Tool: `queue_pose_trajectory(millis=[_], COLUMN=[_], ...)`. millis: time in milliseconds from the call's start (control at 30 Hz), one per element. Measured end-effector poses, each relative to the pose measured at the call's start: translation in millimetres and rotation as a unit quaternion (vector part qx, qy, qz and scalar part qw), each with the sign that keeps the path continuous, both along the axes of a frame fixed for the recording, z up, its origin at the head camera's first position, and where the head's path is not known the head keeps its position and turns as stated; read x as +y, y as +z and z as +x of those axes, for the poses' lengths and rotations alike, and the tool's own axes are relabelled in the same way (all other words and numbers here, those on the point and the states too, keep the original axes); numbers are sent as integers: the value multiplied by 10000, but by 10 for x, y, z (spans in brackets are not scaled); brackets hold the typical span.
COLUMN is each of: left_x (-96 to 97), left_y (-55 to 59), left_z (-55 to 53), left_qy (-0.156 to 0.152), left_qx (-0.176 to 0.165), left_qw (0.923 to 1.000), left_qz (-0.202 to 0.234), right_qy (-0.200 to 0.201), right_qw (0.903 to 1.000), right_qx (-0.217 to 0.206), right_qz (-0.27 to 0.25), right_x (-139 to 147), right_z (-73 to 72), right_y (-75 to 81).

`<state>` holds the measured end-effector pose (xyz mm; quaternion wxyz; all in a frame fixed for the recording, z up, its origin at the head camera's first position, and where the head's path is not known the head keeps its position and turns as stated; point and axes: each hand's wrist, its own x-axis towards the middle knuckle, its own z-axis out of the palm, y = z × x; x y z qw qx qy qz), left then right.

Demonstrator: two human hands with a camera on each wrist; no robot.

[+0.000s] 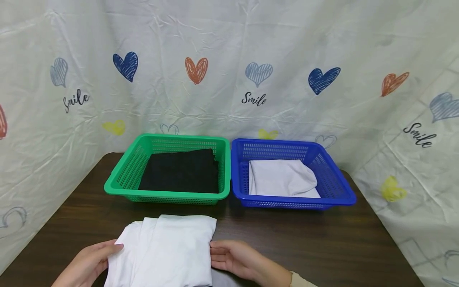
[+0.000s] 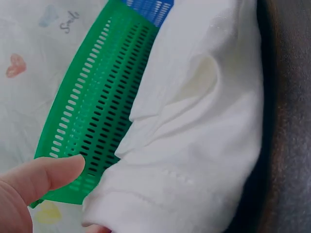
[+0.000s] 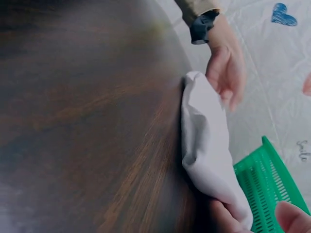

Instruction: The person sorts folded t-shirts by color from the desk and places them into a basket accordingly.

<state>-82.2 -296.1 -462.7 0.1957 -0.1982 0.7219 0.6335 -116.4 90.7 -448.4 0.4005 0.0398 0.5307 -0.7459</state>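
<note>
A folded white garment (image 1: 179, 251) with a stitched hem lies at the front of the table, between the two hands. My left hand (image 1: 89, 261) is at its left edge. In the left wrist view the left thumb (image 2: 53, 174) stands apart from the cloth, while a fingertip shows under the hem. My right hand (image 1: 238, 259) touches the garment's right edge. The right wrist view shows its fingers (image 3: 224, 216) against the cloth's underside and the thumb (image 3: 293, 218) held away. Parts of the fingers are hidden by the cloth.
A green basket (image 1: 168, 195) holding folded black cloth (image 1: 179, 171) stands at the back left of the dark wooden table (image 1: 305, 247). Beside it, a blue basket (image 1: 294, 200) contains folded white cloth (image 1: 279, 175). Behind hangs a white sheet (image 1: 222, 36) printed with hearts.
</note>
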Motion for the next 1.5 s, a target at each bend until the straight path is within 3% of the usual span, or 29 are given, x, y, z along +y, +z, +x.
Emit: queue_pose_trajectory(millis=[200, 300, 533, 700, 867, 967, 1400, 1500], left_x=[-38, -44, -7, 33, 71, 119, 265, 282], left_y=[-34, -50, -65, -84, -95, -91, -43, -29], left_z=[13, 15, 18, -11, -14, -13, 11, 22], left_qy=[-561, -654, -920, -666, -658, -456, -72, -49], left_qx=[95, 54, 72, -81, -125, -218, 30, 41], left_qw=[9945, 9910, 9925, 9964, 9970, 9986, 9993, 9995], left_qz=[875, 1170, 808, 510, 378, 133, -370, -324], right_qy=[117, 111, -1, -48, -55, -57, -288, -287], right_qw=[9998, 9997, 9994, 9991, 9987, 9983, 9951, 9949], right_qx=[151, 220, 309, 348, 407, 456, 674, 724], right_qz=[-89, -57, 144, 237, 295, 359, 661, 635], right_x=[-117, -180, -264, -289, -302, -309, -283, -270], right_z=[-29, -38, -28, -26, -29, -34, -27, -28], right_y=[-34, -53, -73, -87, -102, -115, -94, -57])
